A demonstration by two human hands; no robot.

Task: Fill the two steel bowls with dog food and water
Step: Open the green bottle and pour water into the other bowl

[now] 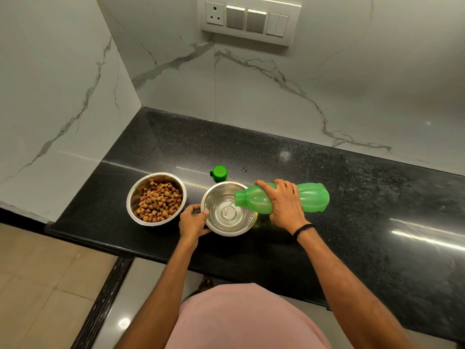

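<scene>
Right hand (pixel 285 205) grip closed round tilted green bottle (pixel 312 197), pouring into bowl (pixel 227 229); left hand (pixel 192 220) grip pinching rim.

Left hand (pixel 192 221) curled, thumb forward; right hand (pixel 284 202) clamped palm-down, grip closed.

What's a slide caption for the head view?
Right hand pours water from green bottle into steel bowl steadied by left hand.

1 head-worn wide-angle view looks steeply down, near the black counter (pixel 352 197) and marble wall (pixel 276 96).
</scene>
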